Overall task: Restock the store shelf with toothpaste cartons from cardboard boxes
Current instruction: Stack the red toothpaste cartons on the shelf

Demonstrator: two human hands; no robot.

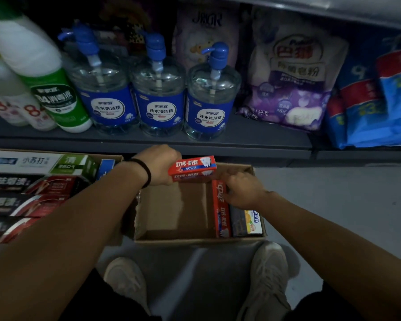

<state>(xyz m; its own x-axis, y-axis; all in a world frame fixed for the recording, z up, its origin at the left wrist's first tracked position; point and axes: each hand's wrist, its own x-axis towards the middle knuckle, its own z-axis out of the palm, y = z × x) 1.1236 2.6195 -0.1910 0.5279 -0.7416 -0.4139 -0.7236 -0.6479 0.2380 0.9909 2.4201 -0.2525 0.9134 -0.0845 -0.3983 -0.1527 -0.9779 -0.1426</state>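
Centre frame: your left hand (pixel 159 164) grips a red toothpaste carton (pixel 192 168) above the open cardboard box (pixel 183 238). Your right hand (pixel 244 189) curls round a second red carton (pixel 220 209) standing at the box's right side; more cartons fill a box at left (pixel 42 195)

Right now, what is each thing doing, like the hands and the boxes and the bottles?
Left hand: holds a red toothpaste carton above the box.
Right hand: grips a red carton standing in the box.
Cardboard box: open, mostly empty, cartons along its right side.
Left box: open, full of cartons.
Pump bottles: upright on the shelf.
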